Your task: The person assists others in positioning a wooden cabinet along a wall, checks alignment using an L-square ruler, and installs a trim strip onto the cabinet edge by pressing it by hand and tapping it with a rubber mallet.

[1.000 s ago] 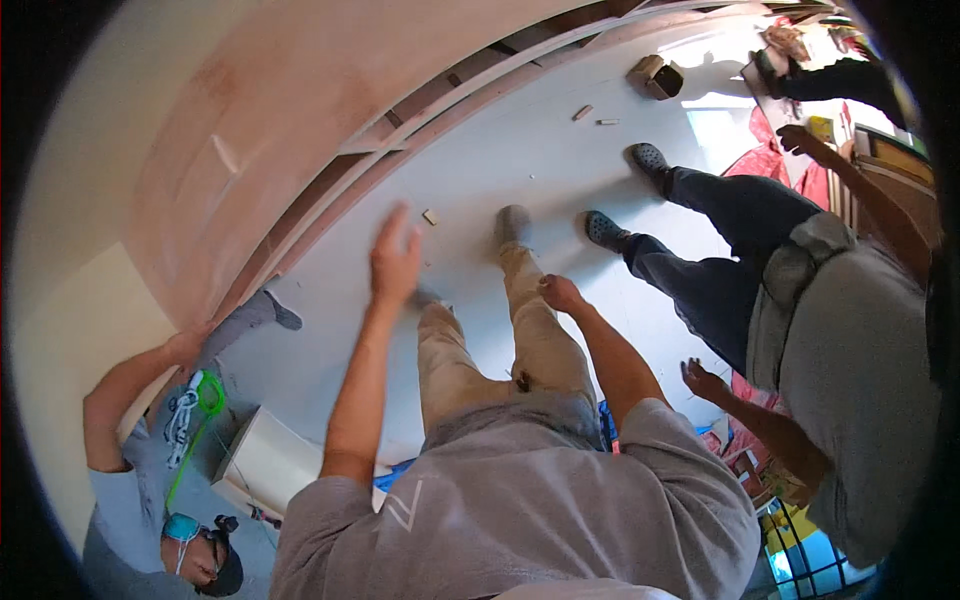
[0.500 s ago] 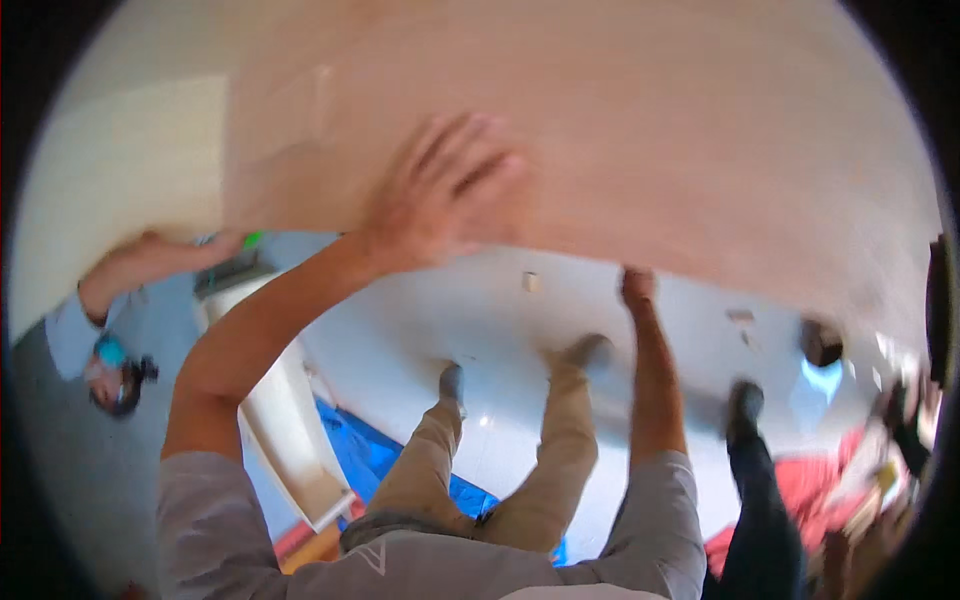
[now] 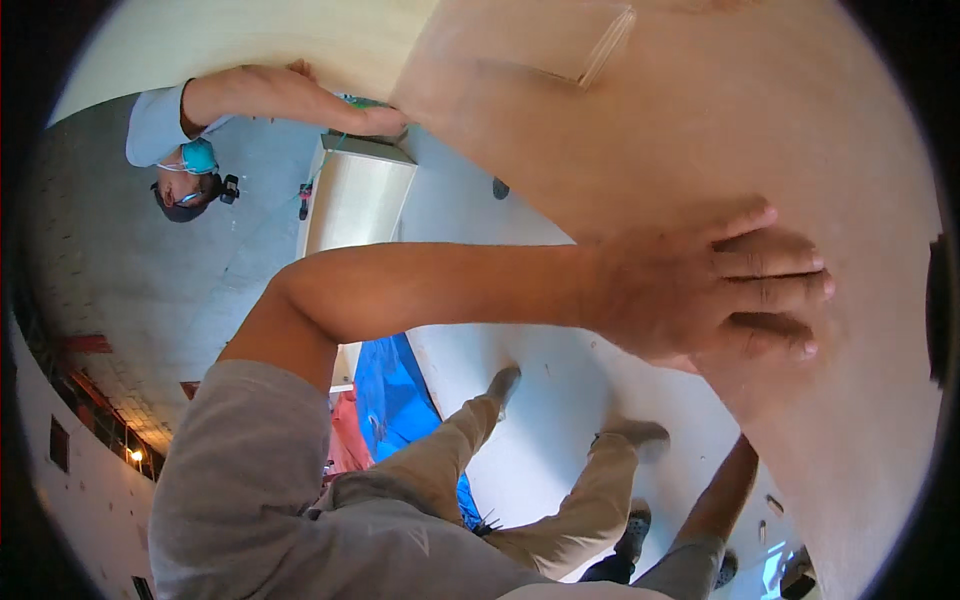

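Note:
A large, tan, smooth board (image 3: 800,150) fills the upper right, its lower edge running slantwise down to the right. My left hand (image 3: 720,285) rests on its face near that edge, fingers spread, gripping nothing. My right forearm (image 3: 718,495) reaches up to the board's lower edge. Past the wrist, the board hides my right hand, so its fingers do not show. At the board's upper left corner is a co-worker's hand (image 3: 383,121), with a small green thing beside it.
A pale flat panel (image 3: 300,35) adjoins the board at the upper left. The co-worker's light-blue sleeve (image 3: 155,125) is below it. A white, box-like piece (image 3: 365,190) stands on the grey floor (image 3: 255,260). Blue sheeting (image 3: 395,395) and red cloth (image 3: 350,430) lie near my legs.
The view has turned, and the board's edge now slants. My left hand appears farther right and lies flat. My right hand, seen at the edge before, is now hidden.

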`<act>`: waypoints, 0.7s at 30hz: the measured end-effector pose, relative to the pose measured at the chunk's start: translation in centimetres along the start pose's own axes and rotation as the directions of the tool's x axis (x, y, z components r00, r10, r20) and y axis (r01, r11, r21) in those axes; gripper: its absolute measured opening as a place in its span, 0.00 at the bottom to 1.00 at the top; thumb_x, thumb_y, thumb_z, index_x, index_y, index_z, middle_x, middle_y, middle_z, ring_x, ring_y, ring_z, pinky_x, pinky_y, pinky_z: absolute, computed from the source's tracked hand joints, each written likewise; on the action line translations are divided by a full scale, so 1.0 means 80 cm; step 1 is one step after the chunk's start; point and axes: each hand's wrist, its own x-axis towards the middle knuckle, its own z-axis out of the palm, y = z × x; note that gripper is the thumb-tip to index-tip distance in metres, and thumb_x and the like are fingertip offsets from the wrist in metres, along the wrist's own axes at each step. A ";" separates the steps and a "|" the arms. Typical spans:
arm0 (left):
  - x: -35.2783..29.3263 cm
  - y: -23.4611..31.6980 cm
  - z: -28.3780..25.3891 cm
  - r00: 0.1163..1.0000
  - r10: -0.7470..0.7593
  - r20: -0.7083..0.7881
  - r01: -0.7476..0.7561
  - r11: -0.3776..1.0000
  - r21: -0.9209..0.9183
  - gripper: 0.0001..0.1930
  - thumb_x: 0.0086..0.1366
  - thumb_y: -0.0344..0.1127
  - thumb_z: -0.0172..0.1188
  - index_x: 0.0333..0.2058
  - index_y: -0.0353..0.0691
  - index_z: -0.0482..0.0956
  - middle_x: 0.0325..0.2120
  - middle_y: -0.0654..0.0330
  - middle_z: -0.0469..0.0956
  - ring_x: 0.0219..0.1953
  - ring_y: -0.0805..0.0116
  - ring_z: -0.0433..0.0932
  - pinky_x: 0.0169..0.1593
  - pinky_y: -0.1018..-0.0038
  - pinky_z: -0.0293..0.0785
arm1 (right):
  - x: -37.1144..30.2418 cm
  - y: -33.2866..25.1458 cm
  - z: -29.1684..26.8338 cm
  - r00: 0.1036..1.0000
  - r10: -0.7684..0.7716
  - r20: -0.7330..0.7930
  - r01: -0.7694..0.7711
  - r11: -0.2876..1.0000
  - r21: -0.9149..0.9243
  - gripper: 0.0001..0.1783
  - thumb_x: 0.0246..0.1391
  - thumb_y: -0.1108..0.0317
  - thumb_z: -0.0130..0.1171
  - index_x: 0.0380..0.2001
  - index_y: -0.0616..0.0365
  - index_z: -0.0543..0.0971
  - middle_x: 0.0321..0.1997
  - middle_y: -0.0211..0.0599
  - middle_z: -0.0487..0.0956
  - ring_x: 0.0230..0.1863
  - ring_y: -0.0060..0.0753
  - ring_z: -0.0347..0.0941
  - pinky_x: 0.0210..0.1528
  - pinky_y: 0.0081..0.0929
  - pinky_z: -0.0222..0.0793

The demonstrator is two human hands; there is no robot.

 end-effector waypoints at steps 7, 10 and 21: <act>-0.003 0.015 -0.026 0.989 -0.028 0.142 0.029 1.000 -0.005 0.41 0.46 0.55 0.60 0.59 0.55 0.54 0.61 0.58 0.49 0.64 0.60 0.44 0.62 0.53 0.42 | -0.099 -0.028 -0.079 0.963 -0.263 -0.064 0.255 0.960 -0.116 0.24 0.54 0.67 0.38 0.55 0.59 0.59 0.40 0.49 0.72 0.41 0.49 0.70 0.49 0.49 0.60; -0.017 0.019 -0.016 0.997 -0.034 0.068 0.032 0.999 0.026 0.43 0.46 0.58 0.59 0.59 0.54 0.53 0.61 0.58 0.47 0.64 0.60 0.43 0.62 0.53 0.40 | -0.181 -0.080 -0.200 0.926 -0.378 0.009 0.375 0.913 -0.158 0.18 0.52 0.69 0.41 0.47 0.58 0.67 0.33 0.42 0.76 0.30 0.41 0.75 0.40 0.44 0.65; -0.282 0.169 -0.096 0.901 -0.414 -0.131 0.309 0.822 -0.478 0.22 0.55 0.31 0.52 0.50 0.36 0.66 0.54 0.46 0.59 0.56 0.52 0.58 0.59 0.63 0.55 | -0.444 -0.307 -0.409 0.929 -0.368 0.039 0.267 0.740 0.617 0.15 0.48 0.61 0.52 0.39 0.56 0.74 0.34 0.50 0.76 0.36 0.49 0.74 0.36 0.41 0.69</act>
